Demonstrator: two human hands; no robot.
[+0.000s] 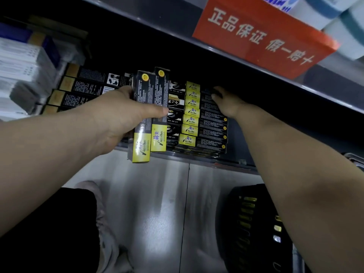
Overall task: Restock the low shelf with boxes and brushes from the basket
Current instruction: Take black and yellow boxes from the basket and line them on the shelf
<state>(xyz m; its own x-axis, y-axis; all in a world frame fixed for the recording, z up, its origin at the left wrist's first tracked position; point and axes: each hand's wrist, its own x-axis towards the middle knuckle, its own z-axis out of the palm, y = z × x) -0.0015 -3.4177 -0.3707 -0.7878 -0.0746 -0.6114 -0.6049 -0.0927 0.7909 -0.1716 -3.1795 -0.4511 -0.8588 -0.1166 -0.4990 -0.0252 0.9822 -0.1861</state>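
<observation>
The left hand (122, 113) grips two long black cardboard boxes with yellow ends (151, 115), thumb across their front face, fingers wrapped behind. The boxes stand side by side, roughly upright, yellow ends down, overhanging the near edge of the low metal shelf (197, 157). Just right of them on the shelf lies a stack of matching black-and-yellow boxes (197, 119), laid flat. The right hand (228, 103) rests on the far right part of this stack; its fingers run into shadow, so grip cannot be determined. Left on the shelf lie black boxes with gold ends (84, 85). The black plastic slotted basket (236, 223) sits on the grey glossy floor (157, 203), near right, partly behind the right forearm. A red printed sign (262, 36) hangs from the upper shelf edge.
</observation>
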